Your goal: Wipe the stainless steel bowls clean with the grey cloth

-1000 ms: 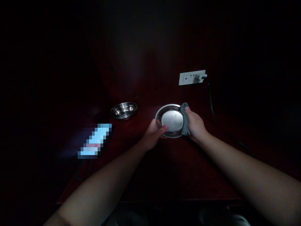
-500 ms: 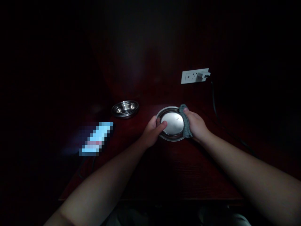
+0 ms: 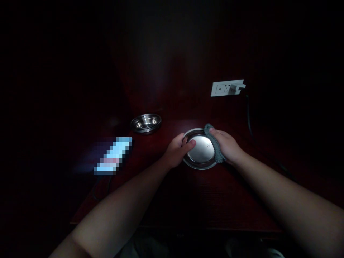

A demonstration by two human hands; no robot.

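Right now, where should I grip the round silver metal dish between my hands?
Probably the left rim of the round silver metal dish, from the left, thumb inside: its raised edge suits a pinch, and the left hand pinches there. The grey-green fabric cloth in the right hand covers the right rim.

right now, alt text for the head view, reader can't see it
The left hand holds a shallow metal dish by its rim, while the right hand holds a grey cloth over the opposite edge. In dim light, stacked metal dishes and a glowing, pixelated rectangle are to the left; a wall socket with a plug is beyond.
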